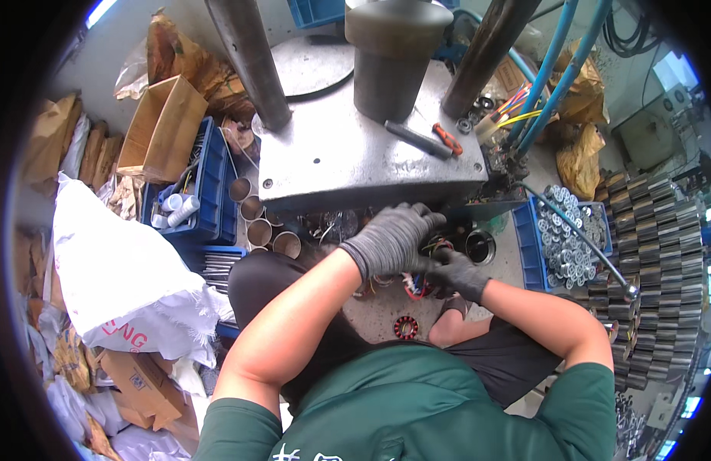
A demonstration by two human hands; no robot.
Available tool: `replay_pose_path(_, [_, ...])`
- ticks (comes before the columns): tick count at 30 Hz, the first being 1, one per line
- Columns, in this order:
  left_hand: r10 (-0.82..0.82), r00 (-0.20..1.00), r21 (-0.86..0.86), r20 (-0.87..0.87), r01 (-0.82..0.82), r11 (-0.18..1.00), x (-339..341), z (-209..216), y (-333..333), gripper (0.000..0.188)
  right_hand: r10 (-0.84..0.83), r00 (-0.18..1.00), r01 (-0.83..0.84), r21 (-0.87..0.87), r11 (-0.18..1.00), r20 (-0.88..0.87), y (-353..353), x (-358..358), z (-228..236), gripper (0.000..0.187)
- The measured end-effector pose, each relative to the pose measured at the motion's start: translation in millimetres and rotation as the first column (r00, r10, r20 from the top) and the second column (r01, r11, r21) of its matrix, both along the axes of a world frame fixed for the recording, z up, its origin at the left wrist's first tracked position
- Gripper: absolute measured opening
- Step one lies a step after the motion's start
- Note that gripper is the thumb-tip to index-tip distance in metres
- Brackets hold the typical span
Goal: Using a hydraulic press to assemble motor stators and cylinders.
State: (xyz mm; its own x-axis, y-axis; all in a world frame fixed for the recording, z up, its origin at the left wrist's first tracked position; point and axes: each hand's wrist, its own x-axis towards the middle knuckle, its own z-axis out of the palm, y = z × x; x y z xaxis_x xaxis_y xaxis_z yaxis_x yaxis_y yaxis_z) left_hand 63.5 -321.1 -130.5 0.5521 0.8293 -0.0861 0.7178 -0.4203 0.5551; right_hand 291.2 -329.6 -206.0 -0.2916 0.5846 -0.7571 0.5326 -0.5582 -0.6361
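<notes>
Both my hands wear dark grey knit gloves and meet below the front edge of the press block. My left hand (394,240) is held palm down, its fingers stretched to the right and the thumb apart from them. Close beside it, my right hand (461,274) has bent fingers pointing left; what lies in them is hidden. Red, blue and white wires (418,288) show just beneath the hands, on a part mostly covered by the gloves. A round stator with a red and black ring (406,319) lies on the floor nearer me. Right of the hands stands a dark, hollow metal cylinder (490,247).
The steel press block (371,173) carries a dark rod (417,140) and an orange-handled screwdriver (447,138). At right are a blue crate (530,246) of metal discs and stacked metal cores (647,261). At left are a white sack (125,261) and open tubes (259,232).
</notes>
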Motion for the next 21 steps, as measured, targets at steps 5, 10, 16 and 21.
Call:
replay_pose_path(5, [-0.006, 0.998, 0.143, 0.066, -0.004, 0.99, 23.8, -4.6, -3.3, 0.113, -0.168, 0.941, 0.25, 0.268, 0.93, -0.293, 16.1, 27.3, 53.0, 0.051])
replay_pose_path(10, [-0.002, 0.949, 0.016, 0.315, -0.003, 1.0, 30.3, 6.4, 0.4, 0.106, -0.126, 0.84, 0.337, 0.324, 0.884, -0.528, 19.9, 15.2, 65.6, 0.052])
replay_pose_path(16, [-0.046, 0.868, 0.313, 0.494, -0.127, 0.941, 16.4, 25.4, -8.1, 0.098, -0.311, 0.788, 0.481, 0.215, 0.85, -0.532, 26.4, 10.0, 59.0, 0.052])
replay_pose_path(21, [-0.026, 0.908, 0.315, 0.419, -0.118, 0.942, 18.2, 26.3, -4.6, 0.1, -0.23, 0.747, 0.443, 0.21, 0.871, -0.623, 24.2, 7.4, 72.8, 0.054])
